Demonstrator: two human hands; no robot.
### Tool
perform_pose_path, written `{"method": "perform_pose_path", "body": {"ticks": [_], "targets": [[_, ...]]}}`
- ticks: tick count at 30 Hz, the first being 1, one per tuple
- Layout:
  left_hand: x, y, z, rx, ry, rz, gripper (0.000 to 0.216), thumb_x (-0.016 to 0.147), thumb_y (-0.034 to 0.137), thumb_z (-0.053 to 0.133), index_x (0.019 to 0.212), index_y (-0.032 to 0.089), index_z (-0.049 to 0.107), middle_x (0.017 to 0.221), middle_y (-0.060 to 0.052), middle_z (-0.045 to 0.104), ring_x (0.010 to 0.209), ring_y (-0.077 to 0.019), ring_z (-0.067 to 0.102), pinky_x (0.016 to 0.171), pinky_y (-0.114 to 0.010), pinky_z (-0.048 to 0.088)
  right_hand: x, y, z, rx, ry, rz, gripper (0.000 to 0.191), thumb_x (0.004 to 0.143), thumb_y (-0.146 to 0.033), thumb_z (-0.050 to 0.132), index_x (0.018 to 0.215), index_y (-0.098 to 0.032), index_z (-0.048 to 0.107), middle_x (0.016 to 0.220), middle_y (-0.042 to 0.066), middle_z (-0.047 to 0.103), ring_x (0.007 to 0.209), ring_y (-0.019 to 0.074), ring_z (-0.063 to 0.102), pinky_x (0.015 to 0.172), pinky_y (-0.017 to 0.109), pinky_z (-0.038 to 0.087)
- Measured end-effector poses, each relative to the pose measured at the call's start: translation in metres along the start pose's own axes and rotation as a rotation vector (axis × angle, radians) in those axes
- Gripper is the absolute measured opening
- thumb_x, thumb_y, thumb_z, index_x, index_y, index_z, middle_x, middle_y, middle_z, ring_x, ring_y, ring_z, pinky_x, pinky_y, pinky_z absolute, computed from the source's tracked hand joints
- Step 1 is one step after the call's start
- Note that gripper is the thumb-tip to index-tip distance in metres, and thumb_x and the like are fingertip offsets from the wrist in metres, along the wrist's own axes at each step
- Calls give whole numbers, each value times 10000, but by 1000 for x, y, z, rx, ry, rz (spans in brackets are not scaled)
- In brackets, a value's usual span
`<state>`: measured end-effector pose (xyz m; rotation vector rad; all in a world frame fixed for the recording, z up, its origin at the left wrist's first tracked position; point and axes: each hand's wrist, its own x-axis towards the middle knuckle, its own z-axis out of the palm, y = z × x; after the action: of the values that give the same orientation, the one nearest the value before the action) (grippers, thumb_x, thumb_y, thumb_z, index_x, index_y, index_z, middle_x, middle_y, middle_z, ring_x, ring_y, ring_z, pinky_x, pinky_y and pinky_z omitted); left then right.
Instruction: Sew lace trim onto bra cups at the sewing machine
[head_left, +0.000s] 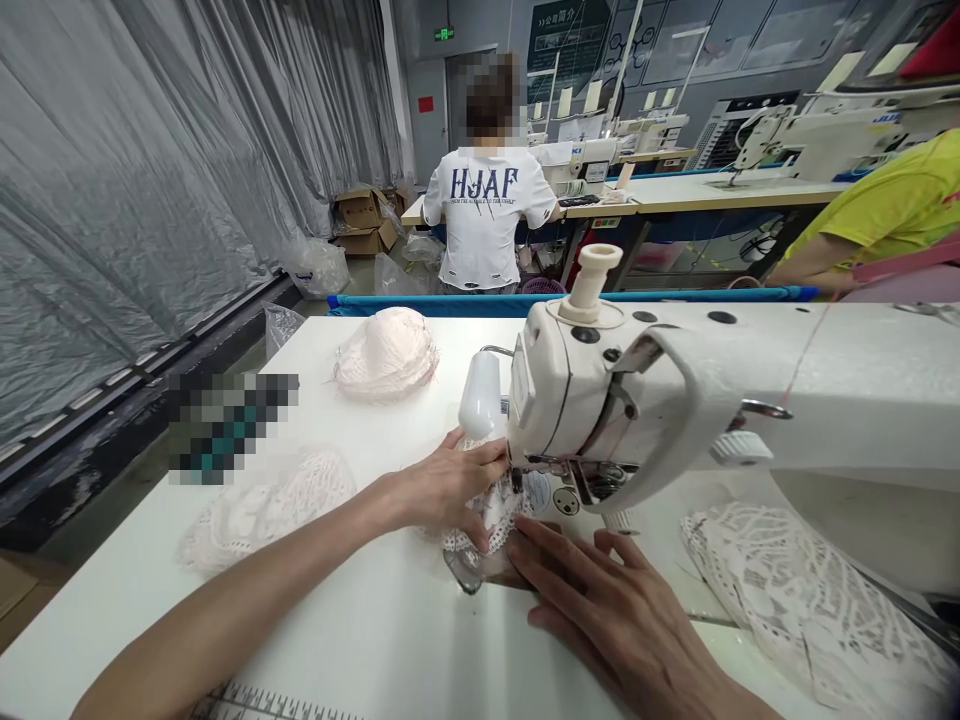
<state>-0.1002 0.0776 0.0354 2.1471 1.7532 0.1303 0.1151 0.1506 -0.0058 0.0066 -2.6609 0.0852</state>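
Observation:
A white sewing machine [675, 390] stands on the white table [360, 620]. Under its needle lies a small piece of white lace [491, 520]. My left hand [442, 485] rests on the lace from the left, fingers stretched flat and pressing it down beside the presser foot. My right hand [600, 600] lies flat in front of the machine, fingertips on the lace's near edge, fingers extended and slightly apart.
A pale pink stack of cups [386, 352] sits at the table's far side. Lace pieces lie at the left [262, 505] and right [795, 590]. A person in a white shirt [487, 210] stands behind; a yellow sleeve [892, 205] shows at right. Plastic sheeting [150, 170] hangs on the left.

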Motion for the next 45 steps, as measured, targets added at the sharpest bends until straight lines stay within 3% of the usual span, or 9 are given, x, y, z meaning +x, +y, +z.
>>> {"method": "perform_pose_path", "body": {"ticks": [5, 9, 13, 17, 24, 34, 41, 45], "targets": [[-22, 23, 12, 182, 224, 42, 343, 840, 195, 562, 1165, 149, 461, 1240, -141, 511, 1053, -203, 550, 1052, -472, 169, 1, -3, 0, 51, 21, 2, 282, 963, -239, 376, 1144, -206, 590, 1221, 79, 603, 838, 161, 641, 692, 339, 390], [-34, 42, 22, 268, 264, 115, 187, 885, 50, 404, 952, 151, 547, 1031, -61, 599, 929, -143, 566, 953, -391, 276, 1, -7, -3, 93, 84, -18, 243, 950, -180, 403, 1075, -179, 611, 1159, 84, 641, 785, 139, 648, 691, 328, 379], [-32, 45, 27, 293, 281, 122, 184, 908, 108, 400, 806, 143, 549, 891, -33, 600, 820, -137, 564, 876, -371, 317, 0, -10, -5, 119, 92, 4, 235, 948, -170, 408, 1065, -169, 611, 1114, 82, 663, 799, 147, 648, 678, 320, 373], [-27, 44, 31, 290, 322, 91, 179, 934, 177, 381, 890, 150, 552, 876, -34, 600, 809, -146, 564, 827, -362, 341, -1, -9, -4, 119, 102, -13, 224, 946, -169, 416, 1048, -156, 615, 1097, 92, 669, 799, 138, 649, 682, 311, 380], [-27, 50, 36, 362, 358, 86, 205, 863, 35, 413, 1009, 126, 524, 1047, -76, 612, 900, -161, 561, 833, -355, 362, -2, -8, -2, 119, 74, -1, 257, 956, -180, 387, 1072, -153, 615, 1147, 103, 644, 827, 145, 649, 662, 319, 399], [-27, 51, 35, 389, 377, 84, 211, 871, 38, 405, 1013, 143, 520, 988, -70, 621, 892, -169, 560, 827, -364, 363, -4, -6, 1, 107, 58, -12, 267, 956, -220, 390, 1081, -164, 619, 1156, 110, 638, 767, 147, 651, 638, 311, 400], [-21, 39, 38, 327, 427, 58, 187, 916, 143, 396, 855, 131, 572, 912, -49, 635, 831, -147, 571, 820, -356, 339, -2, -5, 1, 81, 28, -4, 311, 954, -229, 387, 1210, -142, 542, 1221, 126, 595, 810, 152, 647, 647, 307, 407], [-12, 25, 26, 196, 452, 17, 230, 915, 171, 406, 807, 163, 609, 863, -34, 659, 777, -135, 587, 841, -370, 345, -1, -6, -1, 53, 32, -3, 310, 948, -238, 394, 1204, -159, 549, 1219, 113, 598, 754, 152, 637, 635, 306, 410]]}}
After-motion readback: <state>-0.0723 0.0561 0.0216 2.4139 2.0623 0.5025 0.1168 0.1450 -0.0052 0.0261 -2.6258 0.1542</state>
